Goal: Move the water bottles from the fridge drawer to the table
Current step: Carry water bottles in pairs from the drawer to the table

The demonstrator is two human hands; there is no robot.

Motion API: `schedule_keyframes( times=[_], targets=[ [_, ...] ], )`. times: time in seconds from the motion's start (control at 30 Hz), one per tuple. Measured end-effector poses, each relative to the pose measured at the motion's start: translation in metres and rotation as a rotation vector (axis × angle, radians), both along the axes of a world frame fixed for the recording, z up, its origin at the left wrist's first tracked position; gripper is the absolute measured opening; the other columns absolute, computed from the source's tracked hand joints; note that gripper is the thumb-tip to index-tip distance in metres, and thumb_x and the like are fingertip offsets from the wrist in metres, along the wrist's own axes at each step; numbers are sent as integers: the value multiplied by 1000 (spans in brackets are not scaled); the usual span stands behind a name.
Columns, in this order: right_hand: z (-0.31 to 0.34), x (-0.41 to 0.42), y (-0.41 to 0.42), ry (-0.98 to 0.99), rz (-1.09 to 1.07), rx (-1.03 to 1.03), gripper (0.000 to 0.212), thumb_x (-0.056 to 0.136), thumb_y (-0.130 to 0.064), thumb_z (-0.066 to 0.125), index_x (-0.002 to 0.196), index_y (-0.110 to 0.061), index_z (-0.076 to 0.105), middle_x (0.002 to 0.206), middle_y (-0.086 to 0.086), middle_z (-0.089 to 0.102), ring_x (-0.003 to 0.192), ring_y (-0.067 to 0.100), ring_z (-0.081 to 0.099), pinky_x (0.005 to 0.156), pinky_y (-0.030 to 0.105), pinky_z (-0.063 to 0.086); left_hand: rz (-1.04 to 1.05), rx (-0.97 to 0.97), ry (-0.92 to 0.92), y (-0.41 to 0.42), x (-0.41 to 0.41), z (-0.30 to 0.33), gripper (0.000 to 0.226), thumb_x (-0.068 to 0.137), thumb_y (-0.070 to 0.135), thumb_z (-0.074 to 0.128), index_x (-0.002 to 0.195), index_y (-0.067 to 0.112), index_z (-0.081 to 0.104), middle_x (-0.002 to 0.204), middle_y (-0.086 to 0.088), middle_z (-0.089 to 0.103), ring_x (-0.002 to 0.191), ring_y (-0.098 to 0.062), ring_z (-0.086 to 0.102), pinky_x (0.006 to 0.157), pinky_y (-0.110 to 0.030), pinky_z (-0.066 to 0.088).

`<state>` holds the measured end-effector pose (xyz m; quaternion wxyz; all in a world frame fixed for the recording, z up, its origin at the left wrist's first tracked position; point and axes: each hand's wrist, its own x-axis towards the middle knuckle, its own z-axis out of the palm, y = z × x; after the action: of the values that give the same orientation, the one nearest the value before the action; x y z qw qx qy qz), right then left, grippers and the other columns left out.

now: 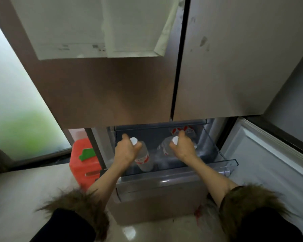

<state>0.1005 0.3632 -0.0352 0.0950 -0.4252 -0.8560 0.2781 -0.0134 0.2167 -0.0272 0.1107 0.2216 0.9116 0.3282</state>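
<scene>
The clear fridge drawer (231,163) is pulled out below the two closed upper doors. My left hand (127,151) grips the neck of a clear water bottle (144,160) with a white cap and red label, standing in the drawer's left half. Over in the right half, my right hand (183,147) is closed around the neck of a second white-capped bottle (165,147). Behind the right hand, another red-labelled bottle (184,130) sits at the back of the drawer. No table is in view.
A lower fridge door (269,154) swings open on the right. A red container with a green piece (82,161) stands on the floor left of the drawer. A frosted glass panel (16,110) fills the left side. Papers hang on the upper left door (94,28).
</scene>
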Motion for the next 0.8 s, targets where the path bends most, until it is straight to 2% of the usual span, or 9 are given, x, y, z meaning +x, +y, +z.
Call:
schedule_keyframes(
  times=[0.13,0.23,0.33,0.43,0.5,0.57,0.63,0.73,0.8],
  targets=[
    [12,-2,-16,-66,105,148,38,91,-32,50,117,-6,42,118,16,58,106,37,57,80,39,44,-44,-20,56,-11,1,4,39,87,31,54,106,-2,45,103,-23,62,89,-38,58,64,-34,38],
    [13,-7,-22,-69,141,147,42,89,-38,53,116,-7,43,118,15,59,105,37,57,76,35,40,-66,3,72,-13,1,4,36,86,31,57,102,0,47,99,-21,62,80,-32,56,64,-34,41],
    [11,-11,-21,-24,121,116,48,86,-43,57,115,-7,46,116,15,60,105,35,58,77,37,44,-74,41,66,-12,-2,2,35,84,30,59,101,1,49,99,-19,63,78,-26,54,63,-31,40],
    [8,-14,-16,54,107,1,52,84,-47,61,115,-7,48,113,13,61,104,31,59,71,32,44,-93,123,1,-9,-4,-1,35,85,29,61,106,3,51,102,-13,62,82,-18,53,63,-24,42],
    [3,-16,-12,122,146,-105,50,82,-44,65,112,-8,50,112,10,59,103,26,58,68,28,40,-124,176,-22,-6,-4,-7,37,85,32,63,109,6,51,102,-8,60,85,-16,54,69,-24,43],
    [-3,-16,-6,155,190,-133,48,81,-42,66,113,-10,51,117,9,54,110,25,54,75,29,41,-149,201,-5,-5,-3,-16,40,84,36,63,112,11,51,105,-4,54,90,-15,52,78,-25,44],
    [-6,-15,-1,181,207,-182,52,82,-40,66,122,-12,48,126,8,47,119,24,46,87,30,38,-188,225,6,-4,-2,-26,44,84,39,61,117,14,48,111,-3,47,101,-15,48,87,-28,41],
    [-13,-12,2,252,268,-377,42,82,-27,69,116,-21,46,117,1,52,116,20,51,86,27,39,-313,297,-94,-5,-2,-34,44,88,32,57,125,15,39,119,4,47,108,-11,48,87,-25,40],
    [-21,-9,3,241,328,-439,43,80,-19,71,113,-24,44,116,0,54,111,17,53,86,27,42,-365,327,-158,-7,-5,-37,43,90,26,55,128,14,38,123,3,49,113,-12,49,91,-27,43]
  ],
)
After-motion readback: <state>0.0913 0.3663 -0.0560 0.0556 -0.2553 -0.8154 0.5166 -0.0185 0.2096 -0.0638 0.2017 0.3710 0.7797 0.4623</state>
